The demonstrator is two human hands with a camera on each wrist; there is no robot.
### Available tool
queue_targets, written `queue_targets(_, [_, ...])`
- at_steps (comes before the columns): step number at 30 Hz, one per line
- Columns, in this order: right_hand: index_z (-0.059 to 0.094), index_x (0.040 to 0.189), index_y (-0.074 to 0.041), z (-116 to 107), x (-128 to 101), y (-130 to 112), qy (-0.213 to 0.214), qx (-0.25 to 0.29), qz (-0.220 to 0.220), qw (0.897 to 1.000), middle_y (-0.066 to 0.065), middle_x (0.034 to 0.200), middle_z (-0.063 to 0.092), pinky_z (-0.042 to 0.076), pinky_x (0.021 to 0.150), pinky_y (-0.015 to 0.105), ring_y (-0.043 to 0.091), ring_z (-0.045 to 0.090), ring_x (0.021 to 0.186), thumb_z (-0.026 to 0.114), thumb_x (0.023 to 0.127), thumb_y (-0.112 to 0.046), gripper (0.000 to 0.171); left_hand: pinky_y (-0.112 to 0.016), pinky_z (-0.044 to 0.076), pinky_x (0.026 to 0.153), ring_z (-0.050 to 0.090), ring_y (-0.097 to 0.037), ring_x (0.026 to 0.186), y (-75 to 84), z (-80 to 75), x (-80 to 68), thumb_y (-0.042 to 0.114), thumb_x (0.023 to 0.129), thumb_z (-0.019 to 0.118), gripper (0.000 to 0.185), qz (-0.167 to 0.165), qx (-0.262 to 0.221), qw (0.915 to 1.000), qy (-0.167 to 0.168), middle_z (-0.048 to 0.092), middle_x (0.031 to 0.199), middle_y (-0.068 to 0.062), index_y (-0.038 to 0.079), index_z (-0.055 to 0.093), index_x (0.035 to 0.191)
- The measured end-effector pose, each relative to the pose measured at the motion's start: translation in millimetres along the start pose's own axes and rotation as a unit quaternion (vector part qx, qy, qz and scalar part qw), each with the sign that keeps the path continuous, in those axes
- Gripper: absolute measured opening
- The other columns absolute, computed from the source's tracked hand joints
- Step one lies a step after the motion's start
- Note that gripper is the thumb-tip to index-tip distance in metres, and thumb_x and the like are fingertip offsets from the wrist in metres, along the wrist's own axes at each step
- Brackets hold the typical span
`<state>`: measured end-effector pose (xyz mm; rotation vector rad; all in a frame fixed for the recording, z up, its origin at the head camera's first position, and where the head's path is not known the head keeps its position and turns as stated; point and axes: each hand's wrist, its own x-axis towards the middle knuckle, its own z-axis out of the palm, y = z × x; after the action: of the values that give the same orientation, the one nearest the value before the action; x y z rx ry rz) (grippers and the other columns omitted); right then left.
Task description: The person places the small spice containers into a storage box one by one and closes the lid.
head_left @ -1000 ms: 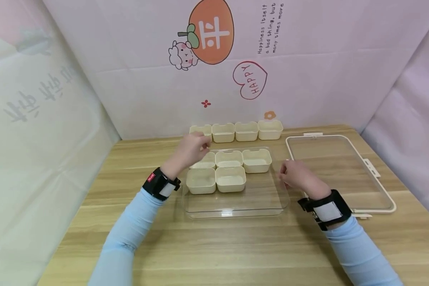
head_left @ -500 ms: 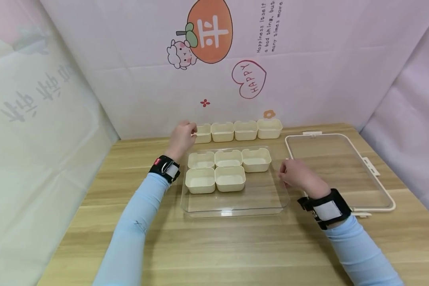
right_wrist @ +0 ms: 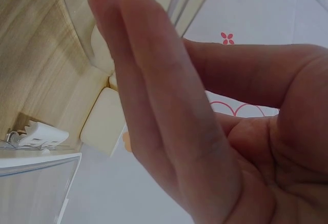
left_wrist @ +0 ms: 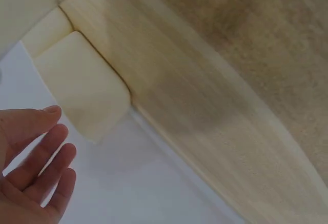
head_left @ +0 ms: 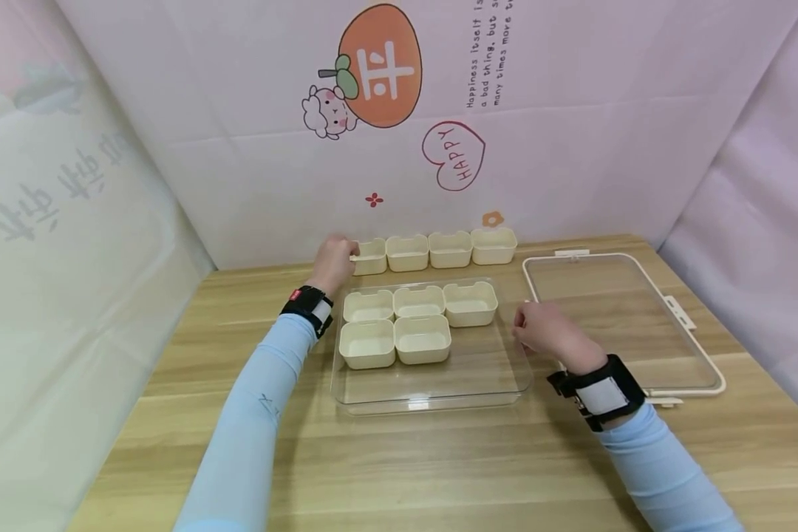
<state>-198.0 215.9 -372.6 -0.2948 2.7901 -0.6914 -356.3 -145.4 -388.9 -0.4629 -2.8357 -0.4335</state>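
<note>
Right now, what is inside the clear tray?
The tray holds five cream cups, three behind, two in front. All look empty; its right front part is bare.

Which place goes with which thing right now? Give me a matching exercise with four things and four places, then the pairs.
Things:
1. left hand
2. right hand
3. clear tray
4. framed lid

Places:
A. flat on the table, right of the tray
B. at the leftmost cream cup of the back row by the wall
C. at the tray's right edge
D. in the middle of the table, with five cream cups inside

Pairs: 1-B, 2-C, 3-D, 4-A
</note>
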Motion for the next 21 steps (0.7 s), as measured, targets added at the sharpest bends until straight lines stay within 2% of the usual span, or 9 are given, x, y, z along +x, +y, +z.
queue_targets(9, [0.059,0.085,0.002,1,1,2,0.005,-0.002,-0.003,1.0,0.01,0.073,0.063,0.047,0.056,0.026,0.015,0.063,0.059,0.056,0.09,-0.007,0.011,-0.038,0.05,0.089,0.062,-0.029,0.098,-5.6,9.1,2.8,-0.006,0.083,0.058,0.022,-0.009,-0.01,0.9995,-0.029,0.07,0.102,-0.014,0.001,0.073,0.098])
queue_targets(16, [0.059,0.084,0.001,1,1,3,0.009,-0.008,-0.012,1.0,0.008,0.07,0.063,0.045,0.056,0.026,0.015,0.061,0.058,0.056,0.089,-0.007,0.011,-0.038,0.051,0.088,0.063,-0.029,0.098,-8.6,13.6,4.9,-0.006,0.085,0.055,0.023,0.003,-0.013,0.9996,-0.025,0.07,0.102,-0.014,0.001,0.073,0.097])
queue_targets(21, [0.059,0.086,0.002,1,1,2,0.003,-0.001,-0.002,1.0,0.009,0.072,0.063,0.046,0.056,0.026,0.018,0.063,0.061,0.056,0.09,-0.008,0.011,-0.039,0.051,0.087,0.064,-0.029,0.096,-8.2,14.6,6.1,-0.007,0.085,0.054,0.023,0.01,-0.013,0.9996,-0.024,0.07,0.102,-0.014,0.0,0.073,0.097])
